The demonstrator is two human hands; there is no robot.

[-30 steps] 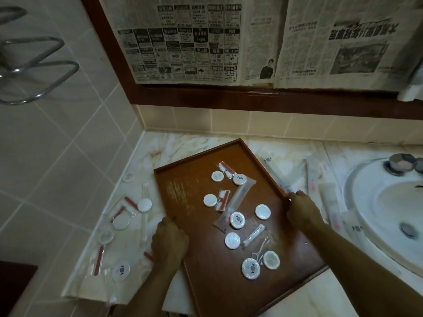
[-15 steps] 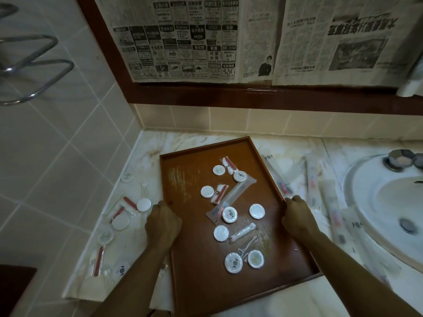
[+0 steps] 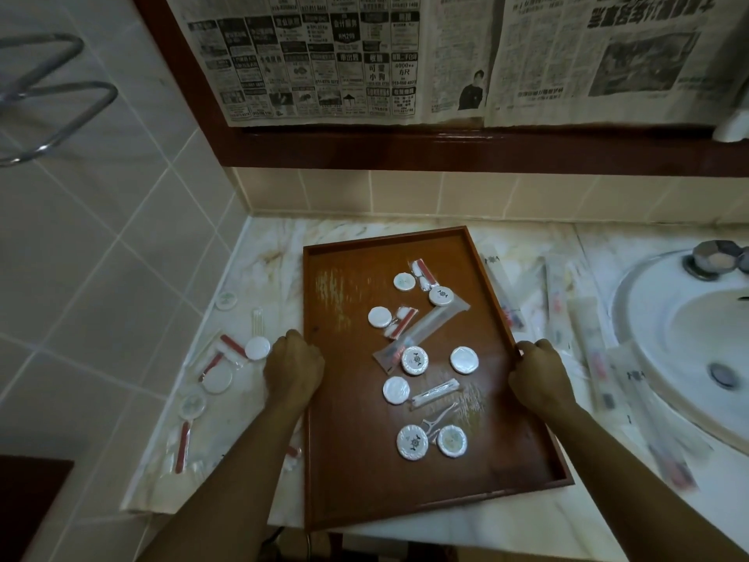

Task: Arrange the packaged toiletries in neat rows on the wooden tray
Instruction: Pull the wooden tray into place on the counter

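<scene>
Counter [image 3: 523, 517]: pale marble top running from the tiled corner on the left to a white sink [image 3: 689, 346] on the right; the sink is cut off by the frame edge.
Tray [image 3: 348, 472]: wooden, lies on the counter nearly square to the back wall, its near end overhanging the counter's front edge.
Left hand [image 3: 292, 369]: fingers curled round the tray's left rim, gripping it.
Right hand [image 3: 537, 375]: fingers curled round the tray's right rim, gripping it.
Toiletries on the tray: scattered, in no rows. Round white packets [image 3: 414, 360] lie mixed with a long clear sachet [image 3: 421, 332], a red and white packet [image 3: 401, 327] and a small wrapped stick [image 3: 435, 393].
Toiletries off the tray: more round packets [image 3: 257, 348] and red-striped sachets [image 3: 182, 446] on the counter to the left; long clear sachets [image 3: 593, 350] to the right, between tray and sink.
Step in hand: likely settling the tray into place; sorting looks not yet begun.
Next move: probably calls for letting go of the rims, then lining up like with like, and bringing in the loose packets from both sides.
Hard to make out: print on the packets is too small to read; the right-hand sachets are blurred; fingertips of both hands are hidden under or behind the rims; a packet by the left forearm is partly covered.
</scene>
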